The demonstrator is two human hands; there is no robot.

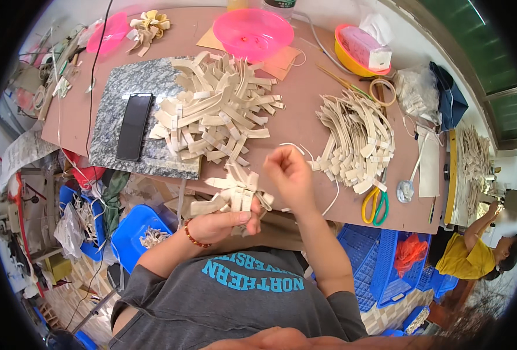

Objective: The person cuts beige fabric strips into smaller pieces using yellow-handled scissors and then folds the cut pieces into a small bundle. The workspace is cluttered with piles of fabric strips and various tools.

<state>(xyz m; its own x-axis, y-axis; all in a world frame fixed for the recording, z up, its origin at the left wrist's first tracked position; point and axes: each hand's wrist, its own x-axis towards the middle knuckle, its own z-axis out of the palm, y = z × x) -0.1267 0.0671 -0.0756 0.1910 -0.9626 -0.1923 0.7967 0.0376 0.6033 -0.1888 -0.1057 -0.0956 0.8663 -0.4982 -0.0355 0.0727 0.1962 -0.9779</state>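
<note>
My left hand [220, 224] is closed around a small bunch of cream fabric strips [235, 189], which fan out above the thumb in front of me. To its right, my right hand [290, 175] is raised near the table's front edge with its fingers curled together. A thin white cord [296, 146] shows at those fingertips; whether they grip it or anything else is hidden. Beyond my left hand lies a large loose heap of similar strips [212, 111], partly on a speckled stone slab [118, 87]. A neater pile of strips [357, 134] lies right of my right hand.
A black phone [134, 127] rests on the slab. Scissors [375, 206] with yellow and green handles lie at the front right edge. Pink [252, 35] and yellow-rimmed [352, 55] basins stand behind. Blue crates [381, 262] sit below; another person [468, 254] is at far right.
</note>
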